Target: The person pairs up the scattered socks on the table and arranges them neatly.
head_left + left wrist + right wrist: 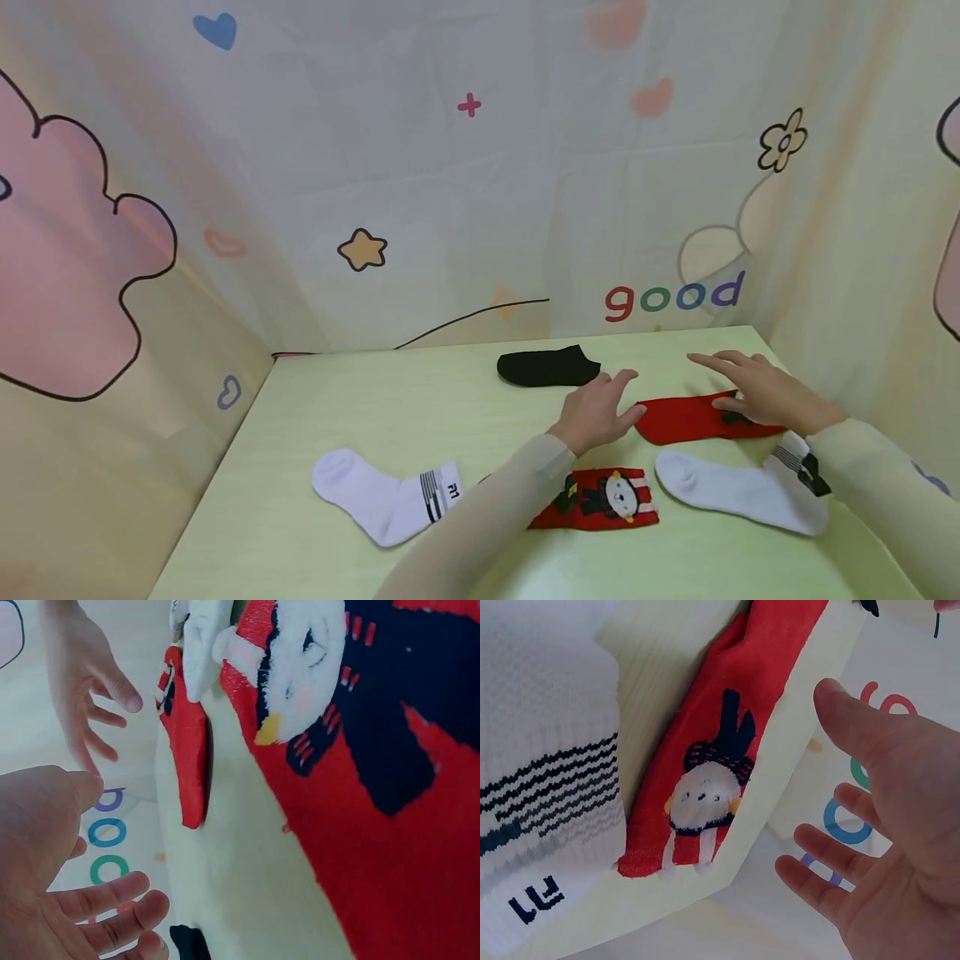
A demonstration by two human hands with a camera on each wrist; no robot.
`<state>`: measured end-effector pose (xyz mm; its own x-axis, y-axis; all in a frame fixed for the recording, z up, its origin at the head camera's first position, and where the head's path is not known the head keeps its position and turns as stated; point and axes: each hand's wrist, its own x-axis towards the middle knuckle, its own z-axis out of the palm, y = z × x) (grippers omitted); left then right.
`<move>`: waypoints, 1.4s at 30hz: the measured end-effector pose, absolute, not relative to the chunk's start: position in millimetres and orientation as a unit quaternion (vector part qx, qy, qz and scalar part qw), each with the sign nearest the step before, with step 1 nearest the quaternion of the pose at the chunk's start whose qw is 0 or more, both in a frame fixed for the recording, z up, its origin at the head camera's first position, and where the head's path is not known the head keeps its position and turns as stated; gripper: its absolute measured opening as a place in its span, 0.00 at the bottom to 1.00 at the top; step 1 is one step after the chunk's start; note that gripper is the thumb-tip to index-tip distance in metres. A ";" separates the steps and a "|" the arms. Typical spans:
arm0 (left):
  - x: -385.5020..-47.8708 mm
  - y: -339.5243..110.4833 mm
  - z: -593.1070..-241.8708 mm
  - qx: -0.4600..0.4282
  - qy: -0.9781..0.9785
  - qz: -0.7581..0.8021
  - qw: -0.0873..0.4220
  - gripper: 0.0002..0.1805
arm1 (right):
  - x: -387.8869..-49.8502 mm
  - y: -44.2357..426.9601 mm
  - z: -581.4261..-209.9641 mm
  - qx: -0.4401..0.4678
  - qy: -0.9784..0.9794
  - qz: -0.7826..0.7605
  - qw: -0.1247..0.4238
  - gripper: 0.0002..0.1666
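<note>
Left hand (596,414) is held above the table (292,433), between black sock (546,367) and far red sock (671,420); fingers spread apart, nothing gripped. Right hand (772,395) is held over the cuff end of far red sock; fingers and thumb likewise apart, nothing gripped. Black sock is laid flat at the far edge. Near red sock (611,500), character-printed, is partly covered by the left sleeve (480,525). Left white sock (375,496), striped cuff, is seen near left; right white sock (738,492) is placed near right, just beside far red sock.
</note>
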<state>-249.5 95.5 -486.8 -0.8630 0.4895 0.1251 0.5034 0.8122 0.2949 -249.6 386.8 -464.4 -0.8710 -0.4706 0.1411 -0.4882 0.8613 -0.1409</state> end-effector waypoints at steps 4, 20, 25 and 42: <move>-254.4 102.3 -492.6 -0.253 -0.954 -0.158 0.021 0.31 | -252.5 388.3 -464.9 0.245 -0.964 0.093 0.044 0.47; -268.5 123.3 -506.1 -0.246 -0.963 -0.111 0.026 0.32 | -255.4 404.7 -468.7 0.240 -0.963 0.124 0.007 0.49; -267.4 125.5 -506.9 -0.244 -0.964 -0.106 0.017 0.33 | -255.0 407.3 -471.2 0.227 -0.965 0.128 -0.013 0.50; -264.1 132.3 -508.6 -0.254 -0.965 -0.061 0.007 0.33 | -255.0 410.1 -474.9 0.198 -0.971 0.126 -0.033 0.50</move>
